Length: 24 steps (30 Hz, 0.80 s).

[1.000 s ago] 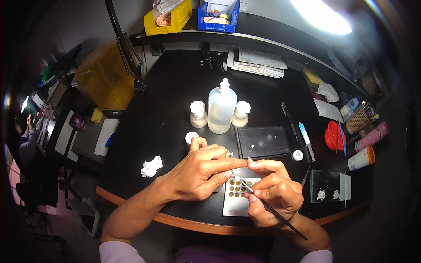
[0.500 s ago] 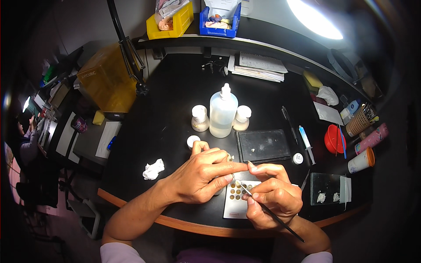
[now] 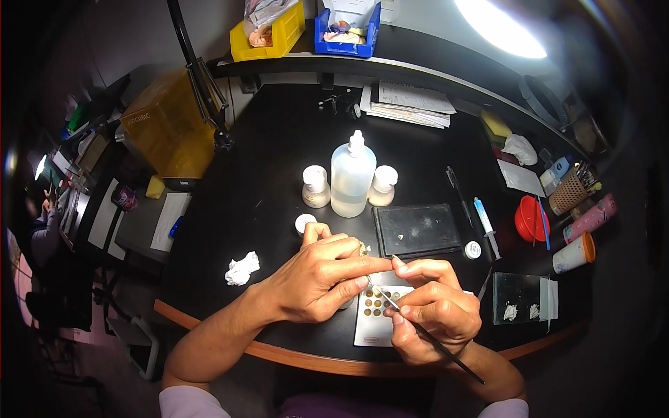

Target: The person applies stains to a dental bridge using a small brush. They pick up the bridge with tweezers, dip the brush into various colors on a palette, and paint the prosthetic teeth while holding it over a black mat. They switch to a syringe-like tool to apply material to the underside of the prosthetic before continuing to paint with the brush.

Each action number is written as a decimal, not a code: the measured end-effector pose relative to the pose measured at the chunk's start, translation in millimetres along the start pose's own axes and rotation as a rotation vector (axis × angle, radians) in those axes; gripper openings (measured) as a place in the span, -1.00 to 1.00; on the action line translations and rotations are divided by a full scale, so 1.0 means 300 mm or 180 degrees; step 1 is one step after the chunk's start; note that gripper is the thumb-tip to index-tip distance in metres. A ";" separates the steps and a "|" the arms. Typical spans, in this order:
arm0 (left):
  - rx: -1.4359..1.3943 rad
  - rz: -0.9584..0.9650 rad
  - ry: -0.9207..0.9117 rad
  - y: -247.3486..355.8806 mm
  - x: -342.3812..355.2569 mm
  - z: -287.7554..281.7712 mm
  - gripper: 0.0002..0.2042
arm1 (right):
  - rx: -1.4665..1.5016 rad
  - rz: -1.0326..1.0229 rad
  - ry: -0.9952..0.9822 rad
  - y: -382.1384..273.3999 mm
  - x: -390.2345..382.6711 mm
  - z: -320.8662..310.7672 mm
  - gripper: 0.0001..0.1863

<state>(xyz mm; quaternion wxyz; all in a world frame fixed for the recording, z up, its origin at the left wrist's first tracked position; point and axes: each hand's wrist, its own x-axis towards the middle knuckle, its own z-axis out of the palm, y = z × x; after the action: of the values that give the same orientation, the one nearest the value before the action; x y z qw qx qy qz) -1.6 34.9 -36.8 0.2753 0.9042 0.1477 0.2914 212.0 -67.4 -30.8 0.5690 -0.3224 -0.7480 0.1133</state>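
My right hand (image 3: 437,306) pinches a thin brush (image 3: 446,352) with a dark handle and a metal ferrule. Its tip points up and left, close to my left fingertips. My left hand (image 3: 324,275) is closed, its fingers around a small cream-coloured piece (image 3: 363,249) that is mostly hidden. The left index finger reaches across and meets the right fingertips. Below both hands lies a white card (image 3: 371,334) with rows of round, brownish and yellowish spots, partly covered. A small white-topped jar (image 3: 304,223) stands just beyond my left hand.
A large squeeze bottle (image 3: 352,182) stands between two white-capped jars (image 3: 316,187). Right of it lie a black slab (image 3: 418,230), a syringe (image 3: 486,226), a pen (image 3: 458,195) and a red bowl (image 3: 528,220). A glass plate (image 3: 514,289) sits near right, crumpled tissue (image 3: 242,269) at left.
Both hands keep nearly the same pose, with the brush still at the left fingertips. The whole scene sits very slightly further left and higher in the picture.
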 end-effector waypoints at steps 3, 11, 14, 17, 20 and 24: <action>0.0020 0.0046 0.0013 -0.005 -0.001 0.002 -0.60 | 0.0061 0.0039 0.0000 -0.009 0.000 -0.008 -0.78; 0.0218 0.0028 -0.0003 0.007 0.000 -0.009 -0.64 | 0.0040 0.0090 0.0032 -0.007 0.001 -0.001 -0.78; 0.0525 0.0089 0.0041 0.013 0.000 -0.016 -0.64 | 0.0157 0.0212 0.0045 -0.001 -0.001 0.003 -0.78; 0.0706 0.0182 0.0153 0.012 -0.002 -0.011 -0.61 | 0.0220 0.0315 -0.0018 -0.003 -0.002 0.001 -0.80; 0.0743 0.0191 0.0180 0.007 -0.005 -0.006 -0.59 | 0.0273 0.0345 -0.0088 0.002 -0.007 0.002 -0.84; 0.0778 0.0190 0.0163 0.014 -0.004 -0.011 -0.59 | 0.0263 0.0349 -0.0037 0.001 -0.002 0.006 -0.80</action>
<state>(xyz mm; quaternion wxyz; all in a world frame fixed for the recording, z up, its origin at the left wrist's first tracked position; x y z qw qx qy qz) -4.1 32.4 -32.6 0.1504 0.9272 0.1621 0.3023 210.4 -67.2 -32.0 0.5704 -0.3385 -0.7271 0.1770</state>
